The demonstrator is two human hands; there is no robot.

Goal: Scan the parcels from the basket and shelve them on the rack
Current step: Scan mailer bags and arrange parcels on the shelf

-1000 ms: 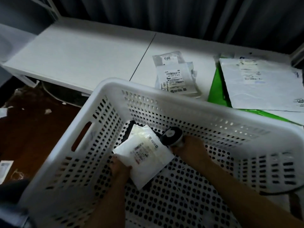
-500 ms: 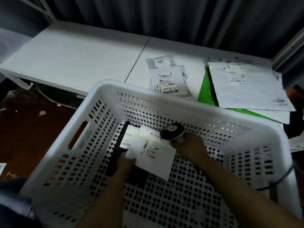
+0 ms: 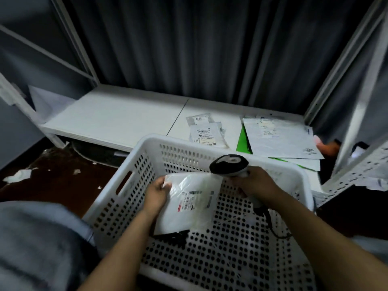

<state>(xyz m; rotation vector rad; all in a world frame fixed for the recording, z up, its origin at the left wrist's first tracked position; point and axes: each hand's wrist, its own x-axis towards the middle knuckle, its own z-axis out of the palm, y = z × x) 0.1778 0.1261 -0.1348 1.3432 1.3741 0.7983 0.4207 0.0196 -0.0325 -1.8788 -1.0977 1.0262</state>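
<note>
Pinching white parcel (image 3: 189,206) edge: left hand (image 3: 156,195) fingers (image 3: 165,185), above basket (image 3: 178,141); right hand (image 3: 256,183) fingers wrapped round scanner (image 3: 228,164).

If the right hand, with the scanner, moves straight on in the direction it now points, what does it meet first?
Most likely the white parcel that the left hand holds inside the basket: the right hand aims the scanner at its upper corner. Depth is unclear; it might pass just above.
</note>
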